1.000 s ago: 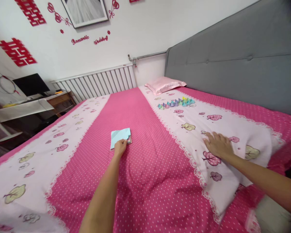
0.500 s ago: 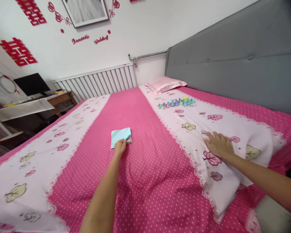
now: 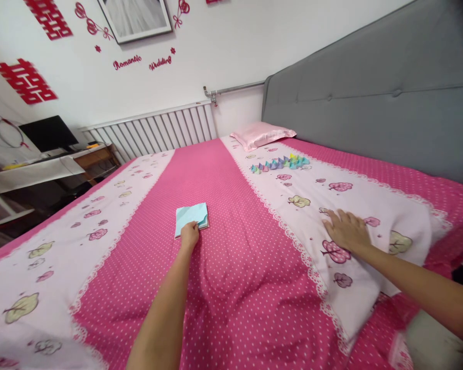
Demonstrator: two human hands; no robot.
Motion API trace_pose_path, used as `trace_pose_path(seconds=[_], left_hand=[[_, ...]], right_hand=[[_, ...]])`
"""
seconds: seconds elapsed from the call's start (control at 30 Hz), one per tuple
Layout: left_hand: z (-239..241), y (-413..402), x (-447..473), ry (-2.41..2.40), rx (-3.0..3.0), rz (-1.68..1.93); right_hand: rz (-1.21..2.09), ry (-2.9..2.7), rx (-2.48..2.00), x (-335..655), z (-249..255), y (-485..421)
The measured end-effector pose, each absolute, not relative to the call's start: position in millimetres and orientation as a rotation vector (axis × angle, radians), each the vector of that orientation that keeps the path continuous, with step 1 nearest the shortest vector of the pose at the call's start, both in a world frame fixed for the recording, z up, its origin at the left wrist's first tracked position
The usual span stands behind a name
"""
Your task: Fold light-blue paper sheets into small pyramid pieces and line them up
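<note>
A small stack of square paper [image 3: 191, 213], light blue on top, lies on the pink dotted part of the bed. My left hand [image 3: 190, 235] is at its near edge, fingers closed in a pinch on the light blue top sheet. The sheet's right corner is slightly raised, and edges of other sheets show under it. Over to the right, my right hand [image 3: 347, 230] rests flat on the white printed band of the bedspread, fingers spread, holding nothing. Beyond it sits a row of small folded paper pieces [image 3: 281, 163] in blue, purple, green and yellow.
A pink pillow [image 3: 260, 134] lies at the far end of the bed beside the grey headboard [image 3: 370, 97]. Along the wall runs a white radiator [image 3: 150, 128]. A desk [image 3: 34, 172] with a black monitor [image 3: 49, 134] stands at the left.
The raised corner of the top blue sheet appears lower than before. My left hand has barely moved, and my right hand stays flat on the bed. The view has shifted very slightly.
</note>
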State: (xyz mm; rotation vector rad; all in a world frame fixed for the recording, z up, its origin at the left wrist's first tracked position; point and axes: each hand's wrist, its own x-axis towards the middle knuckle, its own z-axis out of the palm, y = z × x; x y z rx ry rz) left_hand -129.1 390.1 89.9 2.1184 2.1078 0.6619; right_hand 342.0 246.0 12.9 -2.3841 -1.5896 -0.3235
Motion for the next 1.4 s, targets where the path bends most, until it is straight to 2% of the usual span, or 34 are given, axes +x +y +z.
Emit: trace_pose_path(seconds=[0.17,0.33,0.53,0.63,0.87,1.03,1.2,1.4], left_hand=[[90,387,-129,2.175,2.104,0.797],[107,388,-117,2.233,2.086,1.096],[134,363,-58,1.981,2.343,1.316],[128,329,-18,1.697,2.531,1.178],[73,268,31,1.371,2.784,0.589],[77,270,19,1.167,2.908,0.585],[83,291,-7,1.35,2.831,0.617],[59,307,-28,1.488,2.742,0.4]], right_hand=[[-0.339,-1.578,-2.396,340,14,246],[-0.405,-1.592,-2.404,339,15,244],[-0.457,-1.606,-2.39,339,15,244],[-0.454,-1.602,-2.382,338,16,244],[-0.411,-1.558,-2.438,334,20,244],[-0.409,-1.552,-2.45,333,21,245],[-0.45,-1.525,-2.415,331,20,246],[-0.48,-1.503,-2.395,327,20,246]])
